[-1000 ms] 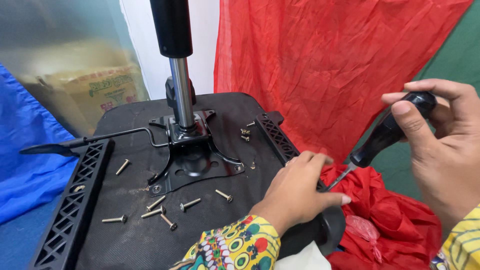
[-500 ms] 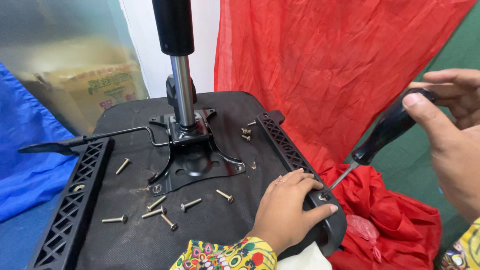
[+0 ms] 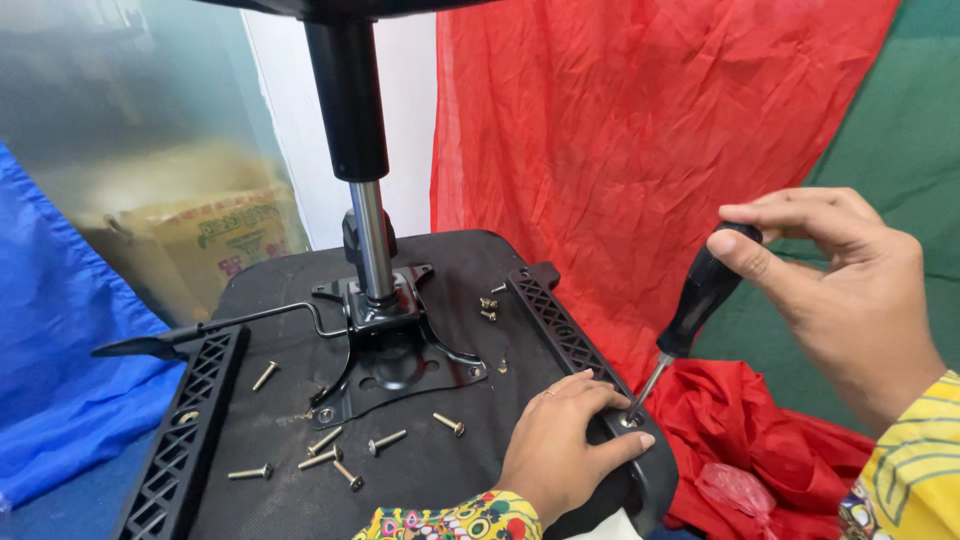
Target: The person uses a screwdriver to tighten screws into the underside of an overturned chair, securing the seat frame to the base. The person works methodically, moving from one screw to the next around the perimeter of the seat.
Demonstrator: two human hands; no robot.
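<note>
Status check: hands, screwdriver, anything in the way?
Right hand grips screwdriver, tip at armrest bracket. Left hand steadies bracket. Loose screws lie clear.

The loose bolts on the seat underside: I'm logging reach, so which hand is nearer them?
Left. The left hand rests on the seat edge just right of the loose bolts; the right hand is raised off to the side, holding the screwdriver.
</note>
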